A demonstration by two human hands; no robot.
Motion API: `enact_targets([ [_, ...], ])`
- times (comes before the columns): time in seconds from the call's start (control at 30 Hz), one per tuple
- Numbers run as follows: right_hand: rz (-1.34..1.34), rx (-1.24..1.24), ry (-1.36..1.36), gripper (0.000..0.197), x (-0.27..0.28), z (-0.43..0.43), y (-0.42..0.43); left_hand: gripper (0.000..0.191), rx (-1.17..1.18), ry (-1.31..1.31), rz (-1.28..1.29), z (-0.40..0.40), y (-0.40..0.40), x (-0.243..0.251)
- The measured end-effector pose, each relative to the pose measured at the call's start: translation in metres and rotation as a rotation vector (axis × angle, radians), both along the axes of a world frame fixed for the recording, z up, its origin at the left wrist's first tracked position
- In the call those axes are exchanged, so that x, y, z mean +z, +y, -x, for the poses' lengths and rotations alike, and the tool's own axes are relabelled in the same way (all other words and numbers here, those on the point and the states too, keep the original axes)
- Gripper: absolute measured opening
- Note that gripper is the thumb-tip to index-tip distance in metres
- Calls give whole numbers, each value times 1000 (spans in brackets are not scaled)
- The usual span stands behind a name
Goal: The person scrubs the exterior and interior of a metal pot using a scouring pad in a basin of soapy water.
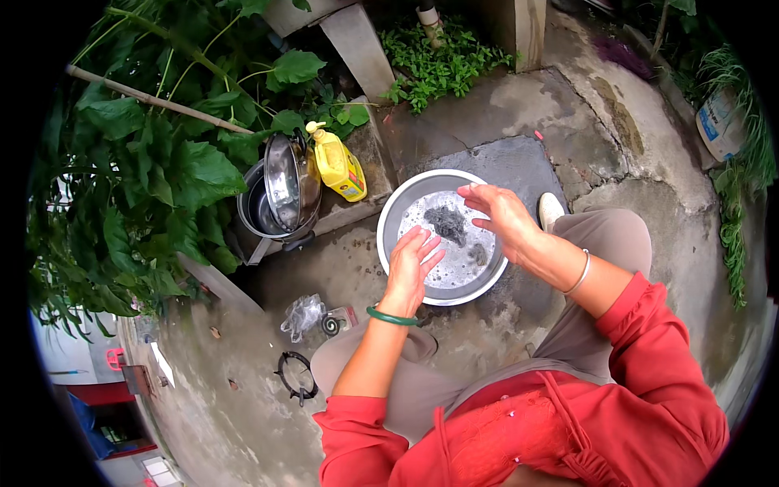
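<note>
A round metal basin (395, 207) stands on the ground before me, with sudsy greyish water (450, 277) in it. Dark, stringy material (447, 225) shows in the middle of the suds, and a smaller dark clump (478, 254) lies lower right of it. Over the basin's near left side is my left hand (409, 268), fingers apart and holding nothing. My right hand (499, 219) hovers over the far right side, empty, its fingers slightly bent. Whether either hand touches the water is hard to tell.
Left of the basin, a steel pot (252, 210) with a tilted lid (283, 182) stands by a yellow pump bottle (338, 161) on a concrete ledge. A plastic bag (303, 316), a dark coil (330, 325) and a black burner ring (296, 377) lie on the concrete. Leafy plants (201, 170) crowd the left.
</note>
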State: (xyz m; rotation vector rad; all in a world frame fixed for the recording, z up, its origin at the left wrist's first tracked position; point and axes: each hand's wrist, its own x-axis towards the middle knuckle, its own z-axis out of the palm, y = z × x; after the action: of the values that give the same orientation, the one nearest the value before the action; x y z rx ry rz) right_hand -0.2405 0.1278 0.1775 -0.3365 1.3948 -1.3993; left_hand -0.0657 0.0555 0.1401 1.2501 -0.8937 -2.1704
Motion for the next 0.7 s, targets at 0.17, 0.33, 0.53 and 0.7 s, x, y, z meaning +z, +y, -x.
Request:
enact_targets([
  [0.17,23,-49,-19,41,18,8,0,61,5,-19,76,-4,-2,7],
  [0.33,69,-103,-42,40,16,16,4,59,31,-38,116,-5,-5,10],
  [0.53,59,-51,-70,40,24,18,9,58,23,-66,125,-1,-2,6],
  [0.7,84,-24,-83,40,25,15,11,57,-32,-102,161,-3,-1,-1],
])
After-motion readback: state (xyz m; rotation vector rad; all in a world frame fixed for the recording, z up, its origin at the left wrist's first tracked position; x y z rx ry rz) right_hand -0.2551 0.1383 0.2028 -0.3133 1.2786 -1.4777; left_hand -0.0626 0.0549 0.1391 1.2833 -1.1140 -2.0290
